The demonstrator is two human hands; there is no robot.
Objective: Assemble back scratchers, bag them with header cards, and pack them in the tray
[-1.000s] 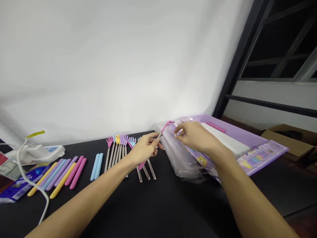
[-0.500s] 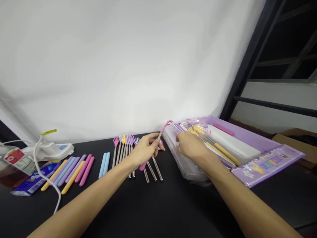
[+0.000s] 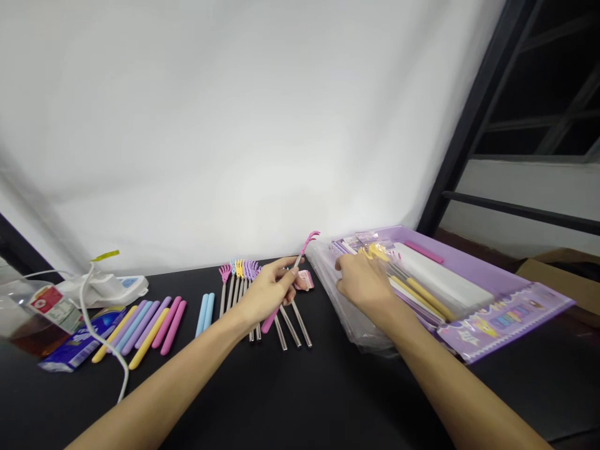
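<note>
- Purple header card [image 3: 506,319] at the near end of the purple box [image 3: 469,262]: multicoloured lettering and a yellow cartoon figure, the words too blurred to read.
- Bottle [image 3: 21,322] at far left, tilted, dark liquid inside; its red-and-white label [image 3: 56,307] is illegible.
- Blue packet [image 3: 77,347] beside it: pale lettering, unreadable.
- Small pink card [image 3: 307,280] just beyond the left hand [image 3: 269,289]: print too small to make out.
- The left hand grips the pink back scratcher [image 3: 308,240] by its metal rod, clawed head upward, above the bench.
- The right hand [image 3: 363,281] has curled fingers at the box's left edge, over clear plastic bags [image 3: 344,312]; whether it holds anything, I cannot tell.
- Black bench [image 3: 304,400], carrying coloured sleeves [image 3: 153,322], a row of scratchers [image 3: 240,269] and a white power strip [image 3: 103,287].
- Behind, a white backdrop [image 3: 234,125]; at right, a slanting dark post [image 3: 473,112], dark window panes [image 3: 525,81] and a cardboard box [image 3: 557,281].
</note>
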